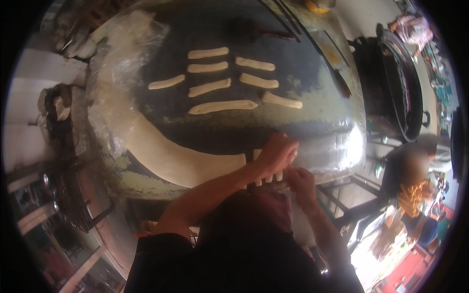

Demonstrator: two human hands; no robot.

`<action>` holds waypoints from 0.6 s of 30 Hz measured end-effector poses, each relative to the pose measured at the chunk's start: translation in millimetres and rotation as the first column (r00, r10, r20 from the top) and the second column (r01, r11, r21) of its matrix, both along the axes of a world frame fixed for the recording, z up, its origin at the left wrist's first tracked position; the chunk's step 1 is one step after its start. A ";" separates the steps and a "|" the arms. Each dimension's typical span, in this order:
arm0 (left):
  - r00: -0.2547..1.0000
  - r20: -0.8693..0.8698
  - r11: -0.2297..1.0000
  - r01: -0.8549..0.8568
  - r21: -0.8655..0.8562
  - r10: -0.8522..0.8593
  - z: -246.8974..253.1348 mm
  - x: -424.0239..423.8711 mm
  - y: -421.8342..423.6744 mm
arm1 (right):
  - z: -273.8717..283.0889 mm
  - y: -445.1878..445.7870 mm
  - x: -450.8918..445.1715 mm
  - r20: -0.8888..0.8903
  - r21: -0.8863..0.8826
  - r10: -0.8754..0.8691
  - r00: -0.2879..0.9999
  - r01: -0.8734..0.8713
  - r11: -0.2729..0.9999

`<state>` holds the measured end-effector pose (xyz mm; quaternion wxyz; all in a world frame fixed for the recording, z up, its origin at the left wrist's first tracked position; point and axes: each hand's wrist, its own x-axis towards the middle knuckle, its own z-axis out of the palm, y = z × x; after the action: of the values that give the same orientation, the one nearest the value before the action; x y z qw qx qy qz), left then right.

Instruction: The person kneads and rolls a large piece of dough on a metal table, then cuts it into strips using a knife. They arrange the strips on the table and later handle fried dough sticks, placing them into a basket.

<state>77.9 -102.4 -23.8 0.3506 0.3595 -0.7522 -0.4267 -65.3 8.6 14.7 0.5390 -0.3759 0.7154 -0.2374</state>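
My left hand reaches across at the near edge of the table, its fingers curled in a pinch. Close against it on the right, my right hand has its fingers closed too. A small pale bit of dough shows between their fingertips; the fingers cover most of it. Short cut dough strips lie side by side below my left hand, partly hidden by it. To their left, a long flat sheet of dough curves across the table. Farther off, several separate dough strips lie in loose columns on the dark tabletop.
Clear plastic film covers the sheet's far end. A dark tool with a reddish handle and long thin sticks lie at the far side. A large black wok stands right of the table. Other people are beyond.
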 end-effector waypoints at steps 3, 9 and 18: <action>0.989 -0.060 0.976 -0.121 0.179 0.133 21.3 27.6 4.2 | 35.6 -34.1 11.7 -0.089 0.149 -0.067 0.994 0.079 0.986; 0.797 -0.039 0.768 -0.567 0.296 0.603 72.6 158.6 -56.5 | 52.5 -151.3 96.4 -0.075 -0.297 0.147 0.986 -0.163 0.941; 0.493 0.156 0.481 -0.870 0.110 0.856 49.6 374.5 -155.7 | 26.3 -311.3 265.0 0.482 -0.325 0.243 0.842 -0.086 0.942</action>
<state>452.4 -258.0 25.8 0.4543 0.7343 -0.4426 -0.2422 199.7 -302.8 41.0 0.6680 -0.4341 0.4669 -0.3839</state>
